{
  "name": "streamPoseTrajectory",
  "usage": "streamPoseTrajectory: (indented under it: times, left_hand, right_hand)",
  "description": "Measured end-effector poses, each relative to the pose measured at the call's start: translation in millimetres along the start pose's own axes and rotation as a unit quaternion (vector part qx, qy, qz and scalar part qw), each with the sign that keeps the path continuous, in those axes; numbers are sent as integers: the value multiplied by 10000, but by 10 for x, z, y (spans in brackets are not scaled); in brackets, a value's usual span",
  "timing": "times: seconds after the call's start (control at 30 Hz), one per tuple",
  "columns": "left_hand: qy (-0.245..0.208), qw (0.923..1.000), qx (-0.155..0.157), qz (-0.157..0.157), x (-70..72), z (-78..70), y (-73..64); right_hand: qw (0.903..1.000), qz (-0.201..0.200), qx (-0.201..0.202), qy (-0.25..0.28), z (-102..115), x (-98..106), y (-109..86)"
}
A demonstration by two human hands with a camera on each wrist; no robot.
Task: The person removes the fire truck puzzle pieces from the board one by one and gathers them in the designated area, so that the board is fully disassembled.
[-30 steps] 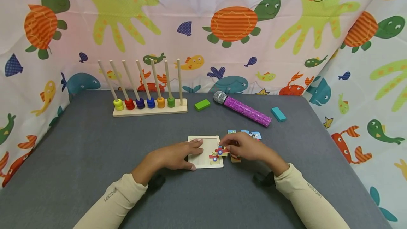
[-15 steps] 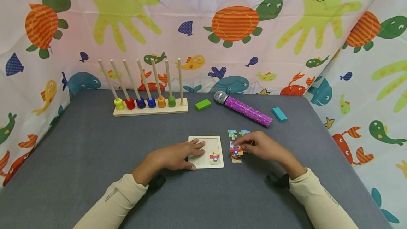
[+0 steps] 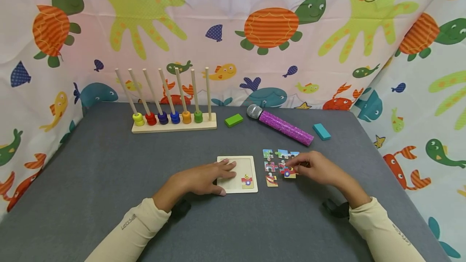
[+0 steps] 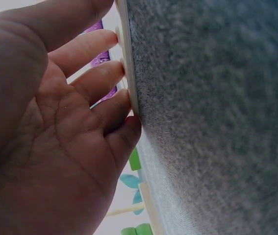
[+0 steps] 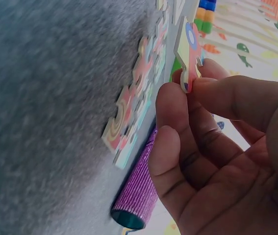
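My left hand (image 3: 205,178) rests on the pale wooden puzzle tray (image 3: 237,187), fingers spread and straight over its left part, thumb at the front edge. One puzzle piece (image 3: 247,181) with a red and blue picture lies in the tray's lower right corner. To the right, my right hand (image 3: 318,168) pinches another puzzle piece (image 5: 189,51) between thumb and fingers, above the loose pieces. Several loose puzzle pieces (image 3: 270,167) lie in rows on the table beside the tray; my right hand and its piece hide some of them.
Behind the tray stand a wooden peg stand (image 3: 174,128) with coloured rings, a green block (image 3: 234,120), a purple glitter microphone (image 3: 285,127) and a blue block (image 3: 322,132). A curtain with sea animals (image 3: 271,27) closes off the grey table's back.
My right hand has moved right, away from the tray, carrying the pinched puzzle piece over the loose ones. The left hand has stayed on the tray.
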State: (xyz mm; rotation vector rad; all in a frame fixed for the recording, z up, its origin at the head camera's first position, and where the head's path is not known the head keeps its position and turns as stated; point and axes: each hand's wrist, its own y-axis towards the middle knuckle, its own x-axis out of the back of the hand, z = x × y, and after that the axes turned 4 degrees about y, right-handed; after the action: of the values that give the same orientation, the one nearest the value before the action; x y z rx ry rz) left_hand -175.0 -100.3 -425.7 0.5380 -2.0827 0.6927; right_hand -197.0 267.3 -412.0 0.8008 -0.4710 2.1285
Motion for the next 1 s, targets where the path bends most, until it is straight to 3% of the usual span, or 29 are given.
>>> streamPoseTrajectory:
  times: [0.63,1.0]
  left_hand:
    - [-64,10000,35,32,4,2,9]
    - [-88,10000,10,-2,5,2,9]
  right_hand:
    - [9980,513,-176,313,-17,-94,35]
    - [9989,431,-154,136,-30,-113,33]
